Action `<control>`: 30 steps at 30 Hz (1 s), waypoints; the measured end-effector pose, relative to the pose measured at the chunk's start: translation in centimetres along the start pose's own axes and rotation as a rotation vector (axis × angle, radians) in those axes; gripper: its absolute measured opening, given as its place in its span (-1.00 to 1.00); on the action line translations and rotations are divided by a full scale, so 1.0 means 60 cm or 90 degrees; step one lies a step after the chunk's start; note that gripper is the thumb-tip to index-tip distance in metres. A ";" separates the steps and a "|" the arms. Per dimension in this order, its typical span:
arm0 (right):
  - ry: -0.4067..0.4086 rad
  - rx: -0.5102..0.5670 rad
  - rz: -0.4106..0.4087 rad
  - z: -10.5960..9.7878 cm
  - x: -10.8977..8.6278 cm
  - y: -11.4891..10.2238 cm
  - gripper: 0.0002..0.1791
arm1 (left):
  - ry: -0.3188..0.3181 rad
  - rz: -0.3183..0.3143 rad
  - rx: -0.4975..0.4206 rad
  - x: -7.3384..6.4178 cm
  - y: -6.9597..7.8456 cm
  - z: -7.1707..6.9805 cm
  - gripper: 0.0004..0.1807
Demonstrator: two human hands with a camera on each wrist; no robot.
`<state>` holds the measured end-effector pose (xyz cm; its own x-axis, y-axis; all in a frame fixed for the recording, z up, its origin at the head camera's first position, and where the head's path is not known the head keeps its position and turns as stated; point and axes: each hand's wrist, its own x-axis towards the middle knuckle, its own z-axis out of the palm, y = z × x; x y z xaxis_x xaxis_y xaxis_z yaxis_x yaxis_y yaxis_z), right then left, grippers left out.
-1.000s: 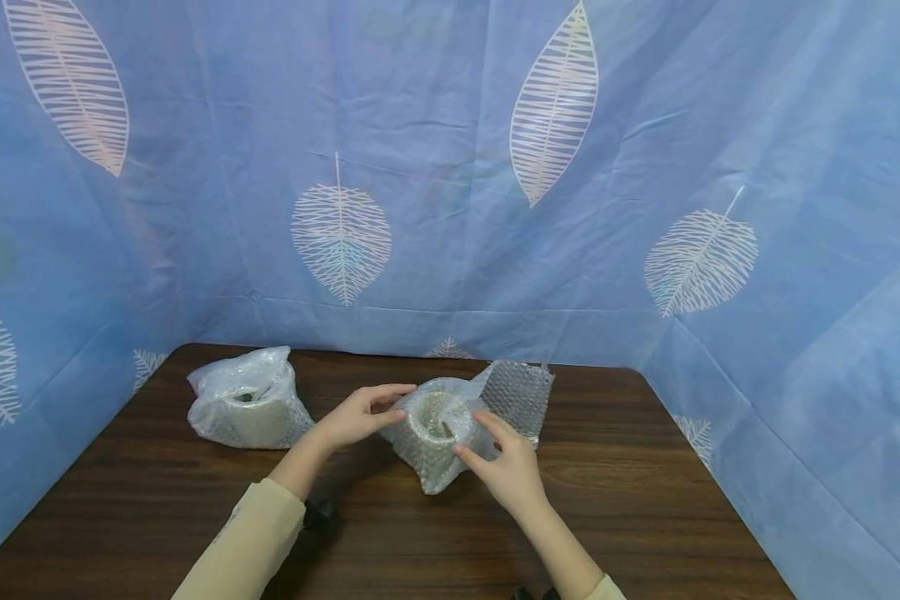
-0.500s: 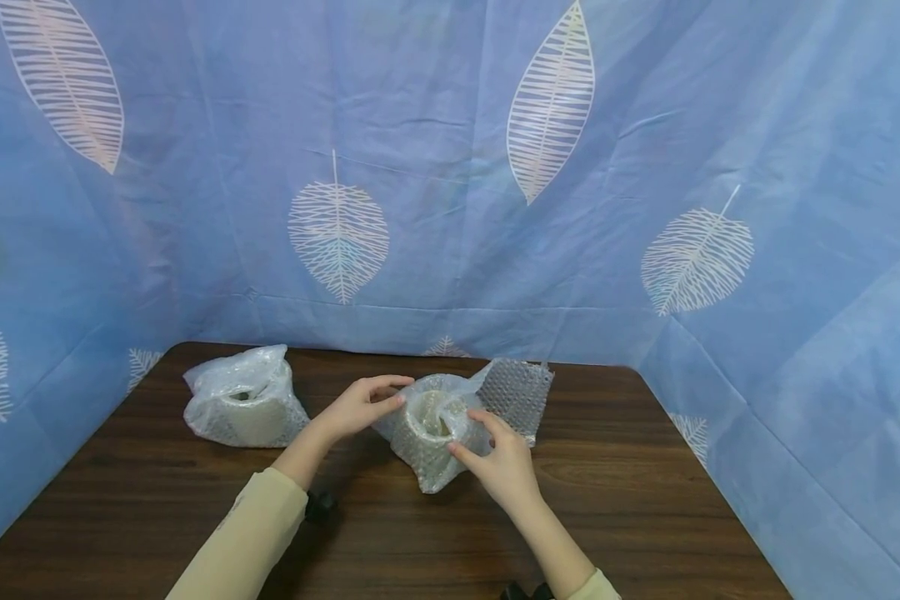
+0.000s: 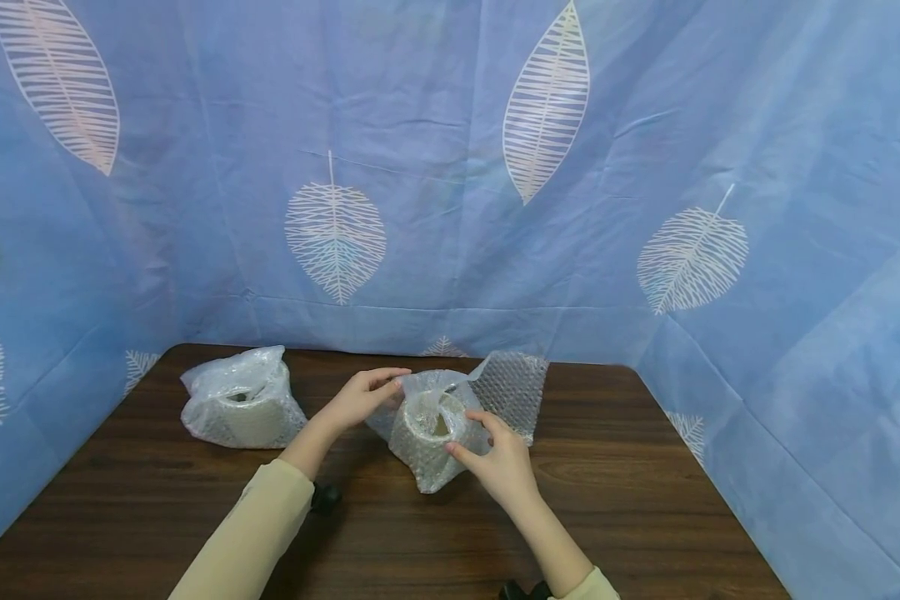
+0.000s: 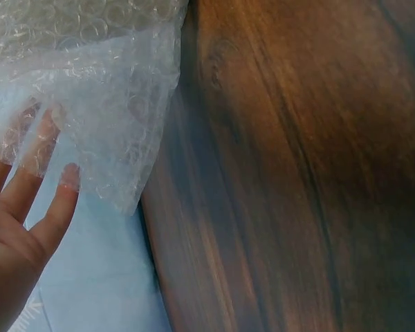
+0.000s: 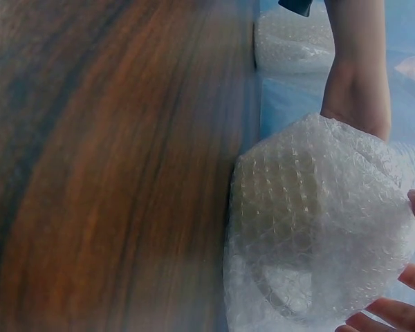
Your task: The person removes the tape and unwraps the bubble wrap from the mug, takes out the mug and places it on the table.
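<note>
Bubble-wrapped bundle sits between left hand and right hand, fingers loosely parted, touching without evident grip; light, even pressure should steady it.

Two bubble-wrapped bundles, two hands

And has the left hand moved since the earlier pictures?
Yes: in the head view, the left hand appears slightly nearer the far table edge; whether forward or lifted, I cannot tell.

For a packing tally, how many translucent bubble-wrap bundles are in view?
2: one translucent bubble-wrap bundle between the left hand and right hand, another bundle on the left of the brown wooden table.
</note>
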<state>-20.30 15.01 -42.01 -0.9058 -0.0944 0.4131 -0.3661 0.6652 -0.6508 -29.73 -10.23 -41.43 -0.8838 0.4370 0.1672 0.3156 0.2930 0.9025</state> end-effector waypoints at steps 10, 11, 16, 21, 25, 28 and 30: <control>0.005 0.010 -0.012 0.001 0.001 0.003 -0.39 | 0.138 -0.062 0.036 0.012 -0.010 -0.002 -0.54; 0.006 0.011 -0.011 0.001 0.002 0.003 -0.39 | 0.147 -0.074 0.033 0.014 -0.012 -0.003 -0.55; 0.003 0.015 -0.006 0.002 0.001 0.005 -0.41 | 0.190 -0.098 0.024 0.020 -0.020 -0.003 -0.62; -0.006 0.025 -0.005 0.002 0.003 0.007 -0.42 | 0.234 -0.137 0.070 0.022 -0.022 -0.003 -0.62; -0.020 0.045 -0.004 0.002 0.007 0.012 -0.44 | 0.259 -0.178 0.105 0.022 -0.023 -0.006 -0.61; -0.034 0.062 -0.008 0.003 0.012 0.017 -0.44 | 0.286 -0.196 0.137 0.023 -0.025 -0.008 -0.64; -0.044 0.077 -0.008 0.003 0.015 0.020 -0.44 | 0.297 -0.201 0.160 0.023 -0.026 -0.008 -0.65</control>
<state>-21.58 15.63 -42.53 -0.9119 -0.1563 0.3795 -0.3971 0.5699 -0.7194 -31.61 -10.48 -42.40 -0.9879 -0.1042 0.1147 0.0363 0.5639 0.8250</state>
